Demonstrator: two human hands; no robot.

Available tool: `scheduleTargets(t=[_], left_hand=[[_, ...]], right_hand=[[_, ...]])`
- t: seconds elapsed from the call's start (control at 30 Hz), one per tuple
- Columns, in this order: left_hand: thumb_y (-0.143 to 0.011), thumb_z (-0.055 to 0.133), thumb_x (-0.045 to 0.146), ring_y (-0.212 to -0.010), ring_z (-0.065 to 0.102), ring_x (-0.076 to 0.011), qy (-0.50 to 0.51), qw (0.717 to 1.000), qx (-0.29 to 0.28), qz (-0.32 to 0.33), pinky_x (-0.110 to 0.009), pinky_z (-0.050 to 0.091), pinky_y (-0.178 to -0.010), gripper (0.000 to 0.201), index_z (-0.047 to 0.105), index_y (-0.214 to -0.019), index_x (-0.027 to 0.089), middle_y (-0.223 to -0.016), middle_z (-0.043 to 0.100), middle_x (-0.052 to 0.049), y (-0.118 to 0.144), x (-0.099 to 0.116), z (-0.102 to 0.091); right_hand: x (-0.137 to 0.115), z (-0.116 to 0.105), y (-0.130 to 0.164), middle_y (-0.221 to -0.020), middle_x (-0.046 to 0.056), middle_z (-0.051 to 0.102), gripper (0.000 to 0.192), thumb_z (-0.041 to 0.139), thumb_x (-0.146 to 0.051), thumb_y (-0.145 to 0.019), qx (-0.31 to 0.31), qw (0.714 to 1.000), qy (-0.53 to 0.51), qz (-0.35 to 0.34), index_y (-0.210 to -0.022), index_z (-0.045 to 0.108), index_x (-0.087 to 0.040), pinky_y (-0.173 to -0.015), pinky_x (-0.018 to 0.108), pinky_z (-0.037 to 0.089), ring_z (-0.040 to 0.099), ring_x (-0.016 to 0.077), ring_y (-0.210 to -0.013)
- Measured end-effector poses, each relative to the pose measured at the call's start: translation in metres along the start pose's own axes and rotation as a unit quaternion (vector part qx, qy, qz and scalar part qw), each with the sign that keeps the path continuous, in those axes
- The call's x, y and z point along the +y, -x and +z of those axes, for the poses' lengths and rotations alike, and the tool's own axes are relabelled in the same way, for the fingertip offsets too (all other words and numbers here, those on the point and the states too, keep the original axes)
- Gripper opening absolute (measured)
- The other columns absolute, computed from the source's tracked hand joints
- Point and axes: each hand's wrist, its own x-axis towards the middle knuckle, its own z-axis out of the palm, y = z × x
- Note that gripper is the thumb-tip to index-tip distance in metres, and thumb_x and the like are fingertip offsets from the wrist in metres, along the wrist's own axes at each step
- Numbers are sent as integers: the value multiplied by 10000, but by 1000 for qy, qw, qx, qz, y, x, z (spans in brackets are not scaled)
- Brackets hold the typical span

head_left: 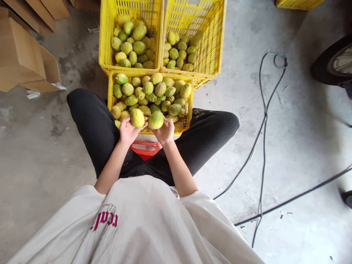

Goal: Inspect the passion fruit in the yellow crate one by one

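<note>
Left hand: cupping yellow-green fruit, palm up, for viewing.
Right hand: gripping greener fruit, side by side.
Near crate: between knees, within reach.

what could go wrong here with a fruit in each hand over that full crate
1. The left hand and right hand each hold a fruit only at the fingertips; either the left fruit or the right fruit might slip and bruise.
2. The near crate is heaped to its rim, so a dropped fruit could roll off onto the concrete floor.
3. Black cables trail across the floor close by, a possible trip hazard on standing up.
</note>
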Motion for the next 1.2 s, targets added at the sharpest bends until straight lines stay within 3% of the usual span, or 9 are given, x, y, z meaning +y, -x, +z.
scheduleTargets(t=[0.13,0.33,0.43,0.53,0.67,0.83,0.93,1.03,1.2], left_hand=[[-1144,633,420,-1574,870,-434,5,1000,0,-4,-623,790,-1229,309,821,-1346,282,-1420,955,-145,3,1,3],[-1180,754,277,-1482,924,-346,-9,1000,12,-22,-488,791,-1210,52,759,-1230,287,-1198,931,-52,2,-5,2],[-1195,829,359,-1331,971,-323,-19,999,14,-31,-394,808,-1069,192,786,-1371,295,-1154,933,-52,-1,-7,-1],[-1239,750,413,-1228,985,-305,-18,999,16,-40,-331,792,-933,318,812,-1519,275,-1122,936,-74,-2,-6,-3],[-1215,729,508,-1325,969,-359,-24,999,2,-42,-437,812,-1076,385,822,-1492,259,-1265,965,-131,0,-4,-2],[-1206,645,500,-1409,950,-422,11,999,0,-43,-595,800,-1199,377,834,-1421,256,-1258,972,-148,2,-2,3],[-1230,561,400,-1444,941,-402,39,998,18,-41,-598,785,-1244,370,830,-1436,250,-1219,968,-135,1,-2,4],[-1225,624,410,-1452,934,-391,44,998,12,-30,-578,781,-1245,355,804,-1485,249,-1258,966,-123,0,-3,3],[-1241,684,336,-1396,945,-342,42,999,-4,-31,-499,761,-1239,253,772,-1460,247,-1302,954,-110,0,-6,0]], right_hand=[[0,-1,1,-1105,33,897,410,792,-446,-934,-39,999,29,-13,-1329,751,-343,-1138,522,823,924,367,-1382],[7,-7,-2,-975,5,846,442,809,-444,-911,-59,998,23,-13,-1328,700,-347,-1110,518,835,947,376,-1321],[9,-9,-4,-1017,24,870,429,808,-458,-907,-73,997,29,-15,-1300,674,-350,-1094,542,840,939,389,-1345],[8,-8,-3,-1068,33,897,403,840,-478,-893,-73,997,16,-15,-1236,671,-353,-1078,560,850,934,394,-1359],[3,-3,1,-1086,62,905,348,812,-559,-944,-43,999,19,-7,-1183,686,-341,-1051,569,849,926,404,-1352],[-2,2,5,-1110,96,924,442,681,-550,-965,-23,1000,7,-14,-1321,791,-312,-1063,596,838,916,426,-1373],[-2,2,4,-1164,113,944,509,672,-523,-946,-24,1000,-11,-14,-1383,813,-301,-1062,599,839,914,429,-1382],[-1,1,4,-1152,114,944,463,741,-551,-984,-33,999,-15,-13,-1360,823,-294,-1041,568,846,923,424,-1360],[1,-1,2,-1040,43,905,412,851,-629,-1083,-38,999,-29,-13,-1348,819,-315,-908,426,850,951,345,-1181]])
